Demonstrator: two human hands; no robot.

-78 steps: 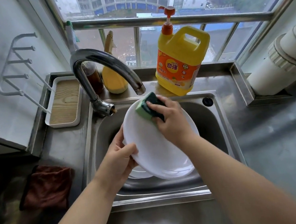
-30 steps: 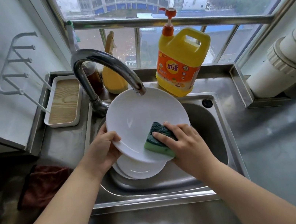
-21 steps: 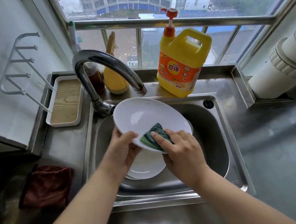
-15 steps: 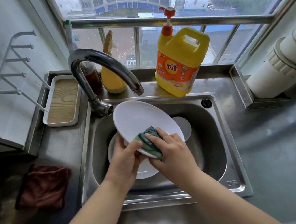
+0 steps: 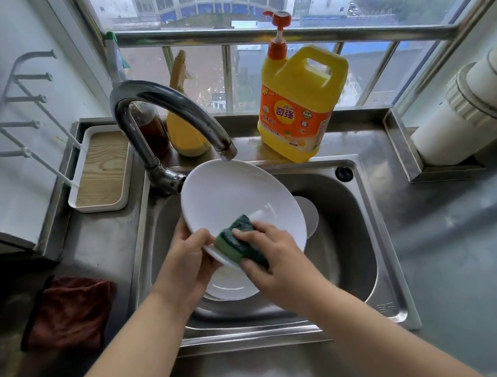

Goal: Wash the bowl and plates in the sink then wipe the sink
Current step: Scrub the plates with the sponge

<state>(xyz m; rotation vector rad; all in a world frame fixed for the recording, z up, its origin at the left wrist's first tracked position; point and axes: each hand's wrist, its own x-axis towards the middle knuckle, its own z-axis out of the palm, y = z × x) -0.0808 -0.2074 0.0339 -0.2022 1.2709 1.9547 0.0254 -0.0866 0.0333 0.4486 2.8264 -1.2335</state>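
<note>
A white plate [image 5: 232,197] is tilted over the steel sink [image 5: 347,254], its far rim just below the tap spout. My left hand [image 5: 184,262] grips the plate's near-left rim. My right hand [image 5: 273,255] holds a green sponge [image 5: 238,238] pressed onto the plate's near edge. Under the held plate, more white dishes lie in the basin: one plate [image 5: 229,286] shows below my hands and another white piece [image 5: 309,214] peeks out on the right. No water runs from the tap.
The curved steel tap [image 5: 163,104] arches over the sink's back left. A yellow detergent jug [image 5: 301,99], a yellow spray bottle [image 5: 185,130] and a brown bottle [image 5: 151,128] stand on the sill ledge. A wooden-bottomed tray [image 5: 102,171] and a red-brown cloth [image 5: 69,312] are left of the sink.
The sponge slid from the plate's far rim down to its near edge. My left hand shifted along the rim and the plate tilted flatter over the basin.
</note>
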